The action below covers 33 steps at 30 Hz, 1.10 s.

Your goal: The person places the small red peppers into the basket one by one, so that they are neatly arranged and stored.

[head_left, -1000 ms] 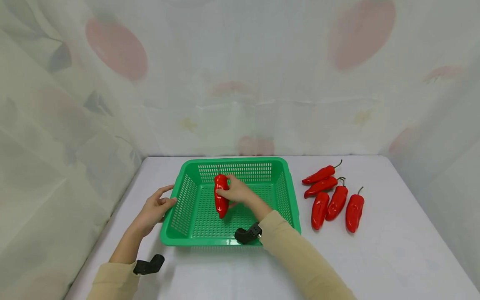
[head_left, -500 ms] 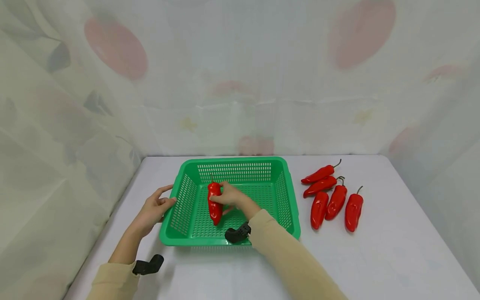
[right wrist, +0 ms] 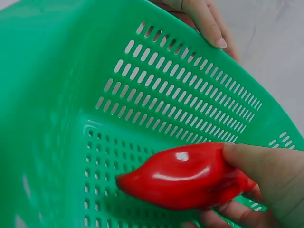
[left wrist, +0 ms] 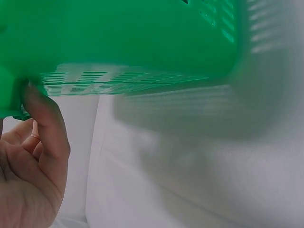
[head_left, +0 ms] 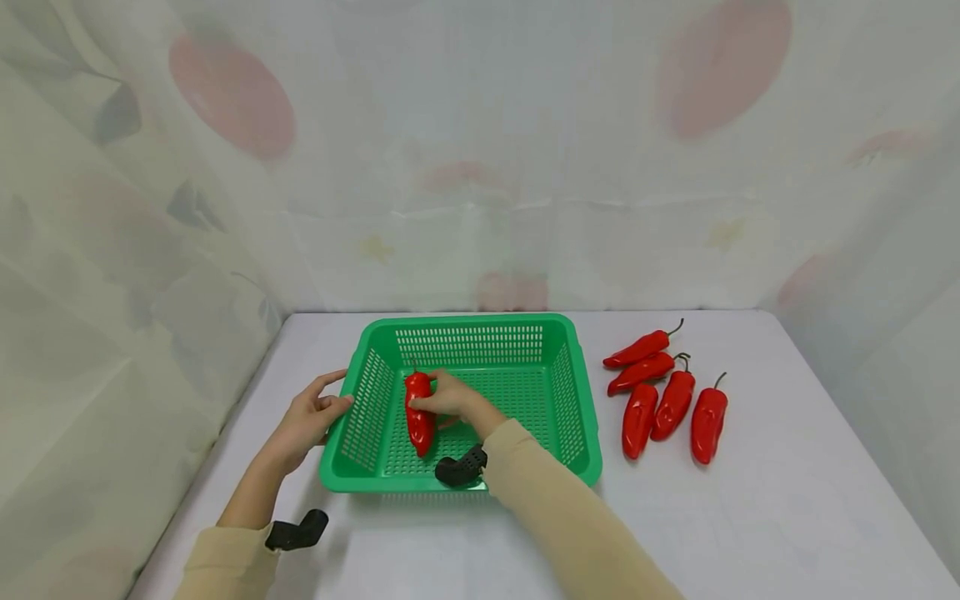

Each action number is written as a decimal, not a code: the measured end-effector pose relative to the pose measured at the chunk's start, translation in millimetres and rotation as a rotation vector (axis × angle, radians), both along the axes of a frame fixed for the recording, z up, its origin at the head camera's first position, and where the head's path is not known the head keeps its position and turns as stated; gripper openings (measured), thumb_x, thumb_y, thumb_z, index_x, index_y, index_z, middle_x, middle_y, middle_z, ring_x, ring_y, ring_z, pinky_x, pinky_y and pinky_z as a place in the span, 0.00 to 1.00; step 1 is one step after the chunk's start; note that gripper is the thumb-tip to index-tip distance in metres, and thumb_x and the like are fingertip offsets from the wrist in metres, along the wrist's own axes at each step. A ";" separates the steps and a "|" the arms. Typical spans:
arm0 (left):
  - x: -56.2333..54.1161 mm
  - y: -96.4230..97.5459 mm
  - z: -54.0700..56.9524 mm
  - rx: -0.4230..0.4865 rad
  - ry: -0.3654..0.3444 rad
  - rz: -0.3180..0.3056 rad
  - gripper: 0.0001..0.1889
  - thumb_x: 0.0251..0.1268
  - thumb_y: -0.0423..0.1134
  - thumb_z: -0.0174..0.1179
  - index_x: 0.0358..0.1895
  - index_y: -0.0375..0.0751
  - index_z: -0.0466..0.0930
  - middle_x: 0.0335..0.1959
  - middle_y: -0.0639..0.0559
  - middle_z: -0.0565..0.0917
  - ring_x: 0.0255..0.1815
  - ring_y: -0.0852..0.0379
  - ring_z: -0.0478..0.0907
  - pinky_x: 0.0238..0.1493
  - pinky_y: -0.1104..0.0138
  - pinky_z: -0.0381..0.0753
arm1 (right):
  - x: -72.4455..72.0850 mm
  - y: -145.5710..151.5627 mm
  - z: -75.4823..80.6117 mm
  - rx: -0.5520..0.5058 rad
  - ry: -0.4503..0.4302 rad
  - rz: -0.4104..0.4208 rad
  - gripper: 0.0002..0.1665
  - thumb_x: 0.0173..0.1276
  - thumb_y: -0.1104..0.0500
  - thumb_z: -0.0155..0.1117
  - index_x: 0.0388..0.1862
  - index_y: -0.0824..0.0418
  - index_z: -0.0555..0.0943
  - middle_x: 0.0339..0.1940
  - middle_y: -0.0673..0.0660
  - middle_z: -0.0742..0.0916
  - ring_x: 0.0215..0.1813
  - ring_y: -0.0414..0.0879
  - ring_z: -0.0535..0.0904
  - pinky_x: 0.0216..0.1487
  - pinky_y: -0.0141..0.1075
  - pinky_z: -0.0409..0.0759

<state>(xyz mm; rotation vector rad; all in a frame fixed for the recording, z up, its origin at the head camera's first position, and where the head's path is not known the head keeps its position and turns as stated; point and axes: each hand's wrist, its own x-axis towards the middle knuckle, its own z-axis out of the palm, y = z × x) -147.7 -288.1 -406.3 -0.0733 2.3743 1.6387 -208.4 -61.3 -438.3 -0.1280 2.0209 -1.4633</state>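
Observation:
A red chili pepper (head_left: 421, 425) with a thin stem is low inside the green plastic basket (head_left: 465, 485), near its left wall. My right hand (head_left: 453, 398) pinches it between the thumb and fingers. In the right wrist view the chili pepper (right wrist: 175, 178) points its tip away from the hand, just over the perforated floor; whether it touches the floor I cannot tell. At the basket's left rim, my left hand (head_left: 306, 423) holds the edge, the thumb and fingers on it. The left wrist view shows that hand (left wrist: 38, 161) beside the outer wall.
Several red chili peppers (head_left: 707, 425) lie on the white table (head_left: 780, 517) to the right of the basket, some touching each other. A pale patterned cloth (head_left: 480, 167) hangs behind the table and down its sides.
My right hand has moved left and toward me with the chili pepper, bringing it lower and closer to the basket's left wall. The left hand and the basket stay about where they were.

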 end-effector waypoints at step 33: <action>-9.3 -11.3 -20.1 -0.022 0.008 0.007 0.34 0.66 0.50 0.53 0.71 0.49 0.49 0.37 0.39 0.79 0.32 0.50 0.82 0.32 0.57 0.83 | 12.5 -24.6 0.1 0.149 -0.015 0.078 0.29 0.62 0.56 0.64 0.56 0.67 0.64 0.40 0.61 0.78 0.37 0.61 0.83 0.36 0.44 0.83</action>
